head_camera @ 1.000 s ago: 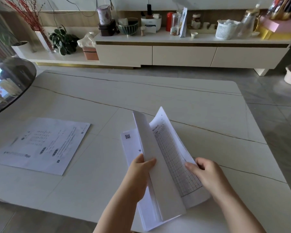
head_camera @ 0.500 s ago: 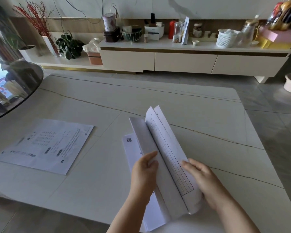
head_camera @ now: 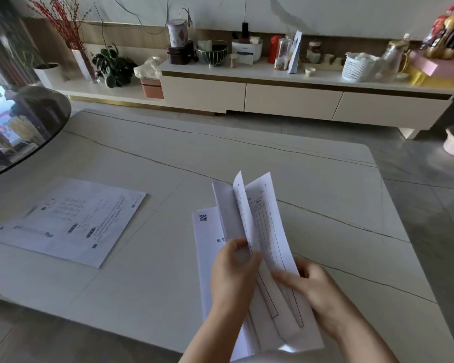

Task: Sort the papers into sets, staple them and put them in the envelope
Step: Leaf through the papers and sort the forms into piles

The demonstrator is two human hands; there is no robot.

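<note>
Near the tabletop's (head_camera: 168, 153) front edge, our left hand (head_camera: 231, 273) pinches raised sheets of the white printed paper stack (head_camera: 257, 247), while our right hand's (head_camera: 315, 292) grip pinches others apart, likely to compare pages for sorting.

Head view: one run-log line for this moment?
phase: sorting | left hand: pinching lifted sheet | right hand: gripping white printed paper stack | separate printed sheet: flat on white table
</note>
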